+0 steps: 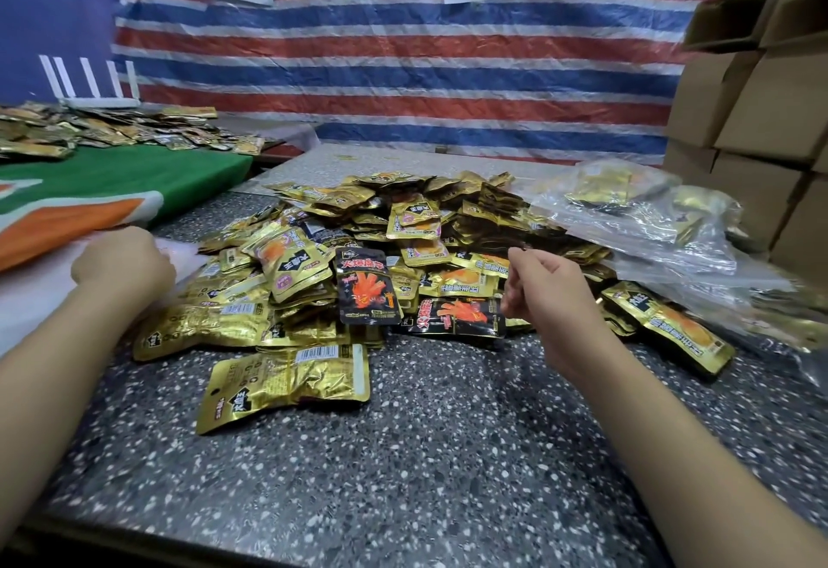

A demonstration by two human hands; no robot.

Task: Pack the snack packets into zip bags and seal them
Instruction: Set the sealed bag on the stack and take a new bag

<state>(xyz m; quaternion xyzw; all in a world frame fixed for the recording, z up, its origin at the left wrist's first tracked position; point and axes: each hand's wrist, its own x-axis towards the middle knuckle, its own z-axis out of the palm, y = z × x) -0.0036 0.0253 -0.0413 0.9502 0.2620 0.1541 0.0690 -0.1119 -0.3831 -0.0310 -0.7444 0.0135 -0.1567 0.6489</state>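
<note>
The left hand [122, 263] curled its grip on clear zip bags [179, 254] at the desk's [448, 455] left, packets [367, 254] lay heaped centre, and the right hand [544, 287], loosely curled and empty, should probably pinch one packet cleanly.

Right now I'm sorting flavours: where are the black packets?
In the head view, two black packets lie on the gold pile's near edge, centre of the table, one just left of the right hand.

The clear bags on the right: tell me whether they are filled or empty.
Filled, at least some. Gold snack packets show through the clear bags piled beside the cardboard boxes. Whether they are sealed cannot be told.
</note>
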